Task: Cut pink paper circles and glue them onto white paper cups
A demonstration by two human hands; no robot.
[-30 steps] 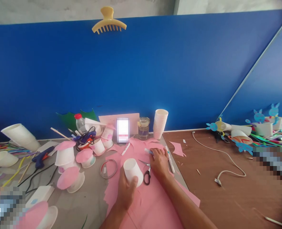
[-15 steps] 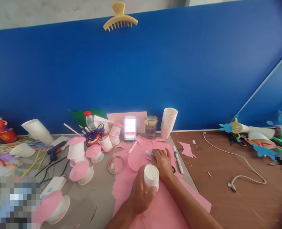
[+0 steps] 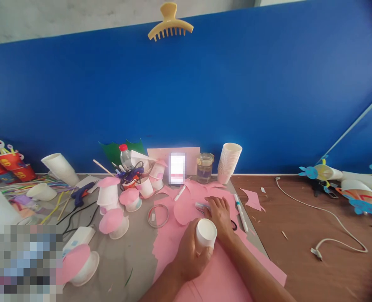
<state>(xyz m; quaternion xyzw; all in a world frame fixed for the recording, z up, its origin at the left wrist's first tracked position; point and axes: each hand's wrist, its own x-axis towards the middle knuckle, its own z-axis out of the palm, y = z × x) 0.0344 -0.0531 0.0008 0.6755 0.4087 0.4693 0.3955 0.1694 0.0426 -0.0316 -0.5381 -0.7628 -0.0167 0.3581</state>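
A white paper cup [image 3: 206, 233] is held in my left hand [image 3: 189, 256], fingers and thumb wrapped round its side, with its round end facing up. To the right, my right hand [image 3: 219, 214] lies palm down over the pink paper [image 3: 219, 277], its fingers stretched out and slightly bent. By those fingertips is a small pale blue and clear item [image 3: 201, 206], partly hidden, its kind unclear. A black loop [image 3: 234, 225] pokes out beside my right wrist. Left of the hands, a rounded pink paper piece [image 3: 183, 212] lies on the sheet.
A lit phone [image 3: 176, 167], a glass jar [image 3: 205, 168] and a stack of paper cups [image 3: 229, 163] stand along the blue partition [image 3: 186, 92]. A marker [image 3: 241, 213] lies at right. Leftward are a tape roll [image 3: 158, 216], pink-topped cups [image 3: 113, 222] and a glue gun [image 3: 82, 193].
The view has shifted slightly, so most things appear a little further right. My left hand still grips the cup, and my right hand stays on the pink paper.
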